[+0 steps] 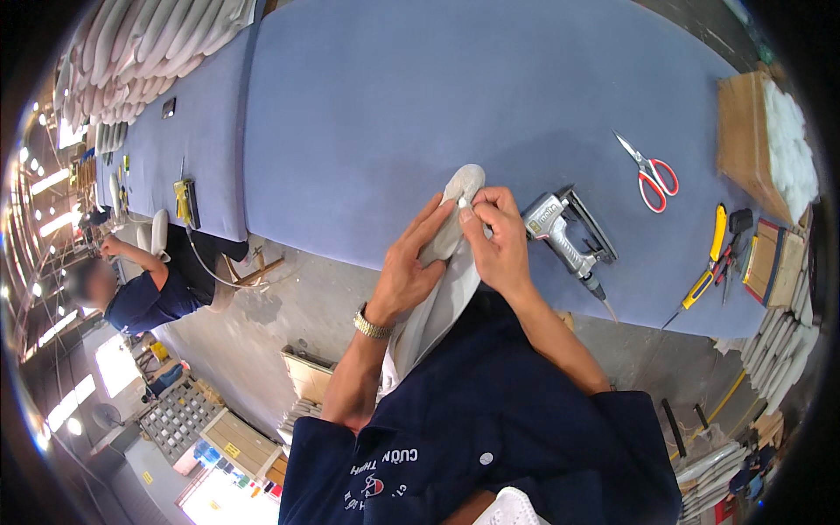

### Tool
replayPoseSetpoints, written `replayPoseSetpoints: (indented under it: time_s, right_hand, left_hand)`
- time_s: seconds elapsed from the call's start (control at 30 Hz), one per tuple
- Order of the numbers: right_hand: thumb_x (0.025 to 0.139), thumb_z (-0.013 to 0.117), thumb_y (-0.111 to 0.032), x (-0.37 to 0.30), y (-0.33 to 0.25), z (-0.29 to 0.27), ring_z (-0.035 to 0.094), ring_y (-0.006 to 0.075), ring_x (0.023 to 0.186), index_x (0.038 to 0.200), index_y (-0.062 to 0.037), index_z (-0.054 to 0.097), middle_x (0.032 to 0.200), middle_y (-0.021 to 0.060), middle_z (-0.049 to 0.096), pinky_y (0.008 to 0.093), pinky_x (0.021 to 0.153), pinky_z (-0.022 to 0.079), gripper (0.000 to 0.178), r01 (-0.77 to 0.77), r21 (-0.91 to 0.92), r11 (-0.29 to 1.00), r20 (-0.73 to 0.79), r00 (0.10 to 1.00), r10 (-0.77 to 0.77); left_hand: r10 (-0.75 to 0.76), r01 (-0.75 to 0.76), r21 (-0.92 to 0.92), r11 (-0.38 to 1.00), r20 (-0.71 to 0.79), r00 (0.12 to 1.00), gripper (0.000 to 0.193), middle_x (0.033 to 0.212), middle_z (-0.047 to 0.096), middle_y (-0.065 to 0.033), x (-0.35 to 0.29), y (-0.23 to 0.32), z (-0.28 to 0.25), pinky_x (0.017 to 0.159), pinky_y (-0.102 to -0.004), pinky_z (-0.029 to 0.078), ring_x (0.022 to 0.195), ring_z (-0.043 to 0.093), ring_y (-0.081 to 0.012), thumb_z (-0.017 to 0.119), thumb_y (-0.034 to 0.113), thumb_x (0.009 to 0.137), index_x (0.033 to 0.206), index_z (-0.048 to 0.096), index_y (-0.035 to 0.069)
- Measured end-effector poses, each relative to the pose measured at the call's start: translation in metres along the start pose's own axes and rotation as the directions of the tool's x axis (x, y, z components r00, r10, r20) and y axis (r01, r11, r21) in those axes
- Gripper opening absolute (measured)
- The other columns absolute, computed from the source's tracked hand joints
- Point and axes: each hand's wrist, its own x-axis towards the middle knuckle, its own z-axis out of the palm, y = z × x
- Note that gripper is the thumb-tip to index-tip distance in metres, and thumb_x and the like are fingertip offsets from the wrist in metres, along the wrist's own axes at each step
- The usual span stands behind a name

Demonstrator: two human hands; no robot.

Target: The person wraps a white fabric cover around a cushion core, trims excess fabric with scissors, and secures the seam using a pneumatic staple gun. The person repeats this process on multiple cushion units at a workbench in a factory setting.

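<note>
A long, light-grey fabric-covered padded piece (pixel 464 181) slants from the table's near edge back against my body, its rounded end pointing away from me. My left hand (pixel 409 273) is wrapped along its left side, fingers reaching toward the rounded end. With thumb and fingers pinched, my right hand (pixel 499 238) grips the cloth on the other side, just below that end. A small tuft of white stuffing (pixel 462 202) shows between my fingertips. Right of my right hand, a silver staple gun (pixel 562 232) with a hose lies on the table.
Red-handled scissors (pixel 654 175), a yellow screwdriver (pixel 700 286) and pliers (pixel 724 260) lie right on the blue table (pixel 420 96). A box of white stuffing (pixel 792 149) stands beyond. Left are stacked grey padded pieces (pixel 149 44), a yellow staple gun (pixel 185 201) and another person (pixel 149 293).
</note>
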Motion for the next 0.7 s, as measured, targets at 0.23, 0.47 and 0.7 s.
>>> replayPoseSetpoints:
  time_s: [0.23,0.47,0.7]
  right_hand:
    - [0.100,0.066,-0.018,-0.001,0.030,-0.008,0.053,0.0185,0.093,0.077,0.0006,0.063,0.100,0.0077,0.053,0.0317,0.082,0.044,0.030,-0.061,0.136,0.989,0.073,0.996,0.051]
    - [0.102,0.063,-0.018,0.005,0.045,-0.007,0.051,0.0150,0.089,0.078,0.0011,0.063,0.101,0.0057,0.051,0.0287,0.075,0.045,0.031,-0.094,0.248,0.964,0.099,0.993,0.071]
    - [0.103,0.062,-0.016,-0.001,0.050,-0.029,0.052,0.0146,0.088,0.080,0.0023,0.066,0.101,0.0056,0.051,0.0288,0.075,0.045,0.030,-0.192,0.368,0.910,0.162,0.977,0.140]
  left_hand:
    - [-0.096,0.165,-0.482,0.860,0.164,0.982,0.068,0.167,0.032,-0.0173,0.018,-0.018,-0.004,0.127,-0.0399,0.018,0.158,0.024,-0.0287,0.060,0.017,0.102,0.162,0.032,0.006]
    - [-0.085,0.118,-0.160,0.980,0.199,0.976,0.071,0.165,0.032,-0.0255,0.052,-0.013,0.004,0.126,-0.0397,0.022,0.156,0.025,-0.0340,0.047,0.038,0.110,0.163,0.020,0.000]
    - [0.094,-0.115,0.107,0.988,0.186,0.978,0.071,0.163,0.028,-0.0339,0.050,-0.012,0.024,0.126,-0.0464,0.022,0.154,0.026,-0.0426,0.047,0.033,0.110,0.162,0.017,-0.005]
